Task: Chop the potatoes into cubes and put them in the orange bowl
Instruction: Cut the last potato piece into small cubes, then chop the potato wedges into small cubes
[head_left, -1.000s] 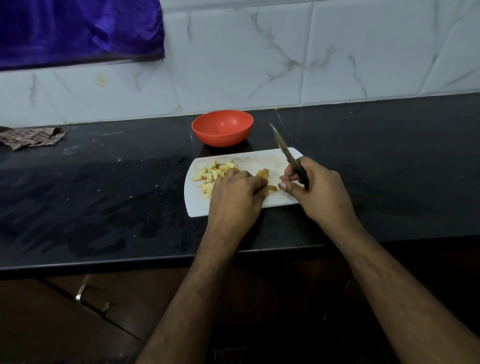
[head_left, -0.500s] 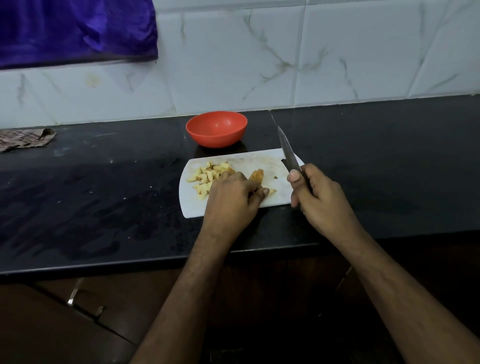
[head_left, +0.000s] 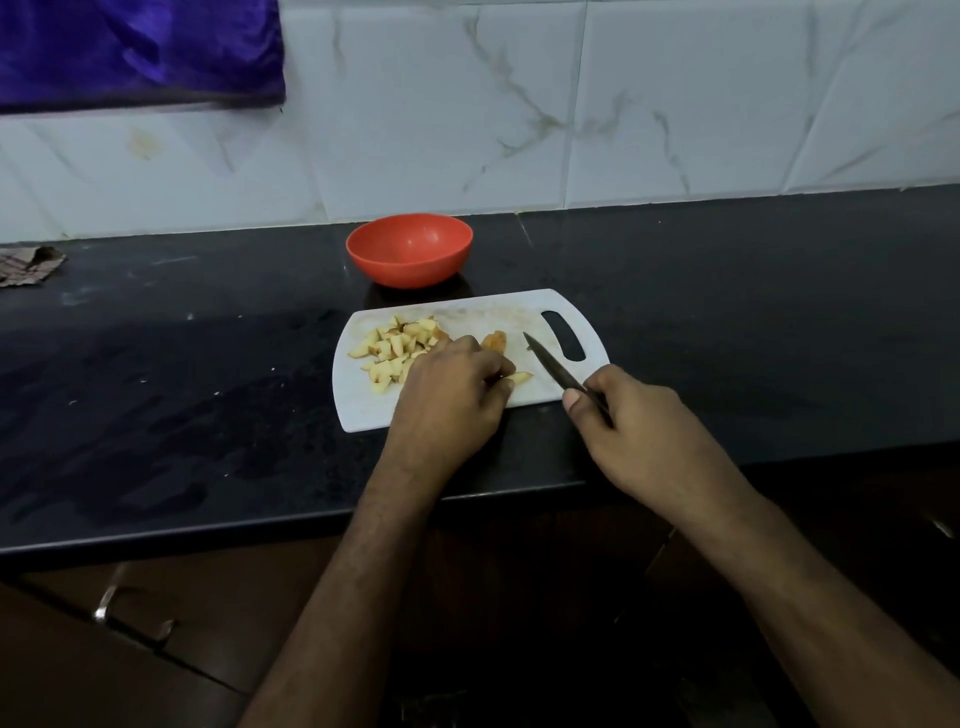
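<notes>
- Potato cubes (head_left: 397, 351) lie in a loose heap on the left part of the white cutting board (head_left: 519, 317), pushed aside, it seems, to leave bare board for cutting.
- Two uncut potato pieces remain: a wedge (head_left: 493, 342) just past the left hand's knuckles and a strip (head_left: 521, 378) at its fingertips.
- The left hand (head_left: 449, 400) rests on the board with its fingers curled down onto that strip, pinning it so it will not slide under the blade; how much potato lies under the palm is hidden.
- The right hand (head_left: 641, 431) grips the dark handle of a knife (head_left: 548, 364), fingers wrapped round it and thumb along the side. The blade slants low over the board, tip toward the board's handle slot and apart from the potato, so no cut is being made at this instant.
- The orange bowl (head_left: 410, 249) stands on the dark table (head_left: 727, 312) just behind the board, near enough for an easy transfer. No cubes show inside it, so I judge the chopping nearly done and the filling not begun.
- Further out, a crumpled cloth (head_left: 28, 265) lies at the table's far left, and a purple fabric (head_left: 135, 52) hangs against the tiled wall (head_left: 675, 104).
</notes>
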